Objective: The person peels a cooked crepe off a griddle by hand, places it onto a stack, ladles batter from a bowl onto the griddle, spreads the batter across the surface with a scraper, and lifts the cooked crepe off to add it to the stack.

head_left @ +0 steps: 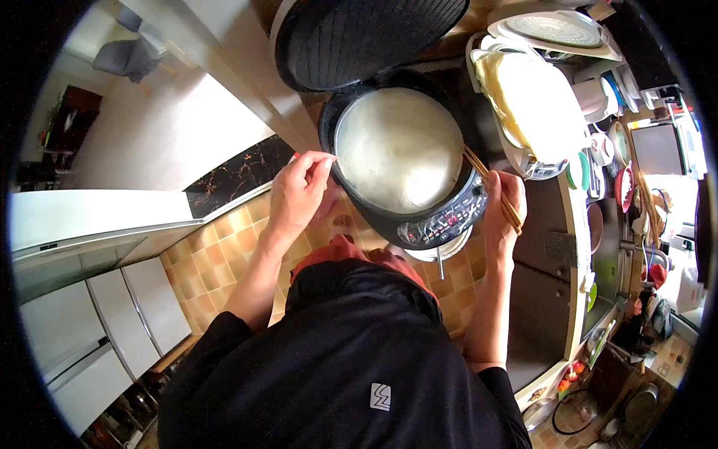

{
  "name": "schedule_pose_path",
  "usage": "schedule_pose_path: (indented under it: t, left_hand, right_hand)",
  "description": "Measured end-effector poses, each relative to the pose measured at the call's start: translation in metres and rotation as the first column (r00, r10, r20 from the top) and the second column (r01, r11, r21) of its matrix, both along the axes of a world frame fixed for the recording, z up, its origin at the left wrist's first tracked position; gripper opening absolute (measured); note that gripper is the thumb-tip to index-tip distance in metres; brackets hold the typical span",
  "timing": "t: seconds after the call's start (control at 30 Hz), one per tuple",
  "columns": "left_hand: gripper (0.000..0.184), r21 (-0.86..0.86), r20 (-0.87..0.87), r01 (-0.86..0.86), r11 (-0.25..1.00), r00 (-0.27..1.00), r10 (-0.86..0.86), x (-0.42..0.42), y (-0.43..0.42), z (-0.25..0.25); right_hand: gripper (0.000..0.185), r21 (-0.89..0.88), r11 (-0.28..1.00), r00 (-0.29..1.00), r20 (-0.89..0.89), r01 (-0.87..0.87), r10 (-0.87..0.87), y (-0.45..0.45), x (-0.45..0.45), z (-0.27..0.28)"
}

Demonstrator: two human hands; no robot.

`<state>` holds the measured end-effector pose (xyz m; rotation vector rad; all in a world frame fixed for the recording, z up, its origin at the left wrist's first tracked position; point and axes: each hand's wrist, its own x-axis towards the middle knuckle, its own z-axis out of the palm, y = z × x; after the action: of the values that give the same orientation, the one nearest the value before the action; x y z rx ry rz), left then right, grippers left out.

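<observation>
A round electric pan [449, 221] with a black body and a front control panel stands ahead of me, its ridged lid [366, 37] raised behind it. A pale, smooth layer [396, 150] covers the inside of the pan. My left hand [301, 188] is at the pan's left rim, thumb and fingertips pinched together; whatever they hold is too small to make out. In my right hand [505, 206] are wooden chopsticks [511, 215], their far ends at the pan's right rim.
Right of the pan, a plate [527, 161] bears a stack of pale flat sheets [531, 101]. Bowls and dishes line the counter farther right, beside a sink area. White cabinets [105, 322] stand at the left, above a tiled floor [217, 254].
</observation>
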<state>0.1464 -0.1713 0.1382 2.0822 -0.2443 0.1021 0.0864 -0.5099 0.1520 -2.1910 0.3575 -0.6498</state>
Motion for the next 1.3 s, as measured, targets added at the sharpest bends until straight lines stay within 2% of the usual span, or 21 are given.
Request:
schedule_pose_path:
  t: [0.13,0.17,0.3,0.37,0.5,0.57,0.6,0.63,0.73,0.77,0.8,0.9,1.03,1.07,1.13,1.23,1.3]
  left_hand:
    - [0.016,0.024,-0.038,-0.027,0.999,0.999,0.028,-0.001,-0.001,-0.004]
    - [0.016,0.035,-0.033,-0.024,0.999,0.999,0.025,0.0,-0.003,-0.005]
    - [0.014,0.089,0.017,0.018,0.996,1.0,-0.02,0.004,-0.013,-0.004]
    - [0.014,0.137,0.115,0.054,0.989,0.991,-0.07,0.007,-0.021,0.003]
    - [0.014,0.102,0.083,0.139,0.985,0.986,-0.147,0.014,-0.033,0.008]
    - [0.014,0.135,0.107,0.154,0.979,0.98,-0.169,0.018,-0.037,0.008]
    - [0.015,0.151,0.119,0.161,0.975,0.976,-0.18,0.02,-0.04,0.009]
    - [0.015,0.164,0.109,0.184,0.969,0.973,-0.203,0.023,-0.044,0.01]
    - [0.016,0.216,0.096,0.25,0.944,0.956,-0.276,0.032,-0.057,0.016]
    - [0.017,0.24,0.106,0.275,0.931,0.946,-0.307,0.038,-0.062,0.014]
    - [0.017,0.266,0.116,0.299,0.916,0.934,-0.339,0.043,-0.069,0.014]
    - [0.019,0.301,0.117,0.335,0.893,0.916,-0.383,0.058,-0.089,0.015]
    - [0.019,0.347,0.137,0.371,0.861,0.889,-0.438,0.08,-0.115,0.005]
    - [0.019,0.354,0.142,0.38,0.855,0.881,-0.451,0.084,-0.121,0.003]
    - [0.019,0.399,0.12,0.399,0.826,0.87,-0.478,0.092,-0.133,0.001]
    - [0.019,0.475,0.132,0.409,0.779,0.842,-0.523,0.106,-0.147,-0.006]
    - [0.019,0.531,0.134,0.407,0.743,0.825,-0.549,0.109,-0.153,-0.009]
  right_hand:
    - [0.014,-0.263,0.965,0.997,-0.073,-0.016,-0.004,0.008,-0.014,0.016]
    - [0.015,-0.362,0.932,0.999,-0.046,-0.029,0.013,0.01,-0.014,0.014]
    - [0.018,-0.43,0.902,0.998,-0.064,-0.038,0.012,0.03,-0.011,0.013]
    - [0.018,-0.39,0.921,0.997,-0.07,-0.017,-0.011,0.034,-0.007,0.01]
    - [0.017,-0.203,0.97,0.991,0.042,0.132,-0.126,0.01,-0.001,-0.016]
    - [0.021,0.193,0.975,0.994,-0.038,0.108,-0.103,-0.005,-0.009,-0.013]
    - [0.023,0.388,0.916,0.995,-0.063,0.101,-0.082,-0.009,-0.011,-0.008]
    - [0.026,0.319,0.943,0.993,-0.095,0.091,-0.063,-0.019,-0.014,-0.012]
    - [0.025,0.348,0.93,0.993,-0.065,0.115,-0.098,-0.018,-0.012,-0.015]
    - [0.024,0.367,0.928,0.998,0.002,0.061,-0.067,-0.015,-0.01,-0.018]
    - [0.021,0.29,0.955,0.998,0.002,0.066,-0.069,-0.016,-0.008,-0.023]
    - [0.019,0.219,0.971,0.995,0.028,0.092,-0.1,-0.014,0.002,-0.029]
    - [0.032,0.467,0.879,0.996,-0.055,0.091,-0.074,-0.029,0.013,-0.018]
    - [0.03,0.536,0.835,0.99,-0.118,0.125,-0.073,-0.033,0.012,-0.011]
    - [0.029,0.608,0.794,0.999,-0.037,0.034,-0.014,-0.048,0.01,-0.023]
    - [0.026,0.648,0.761,1.0,-0.01,0.006,0.001,-0.053,0.0,-0.02]
    - [0.025,0.545,0.838,0.999,-0.032,0.012,0.007,-0.052,-0.008,-0.02]
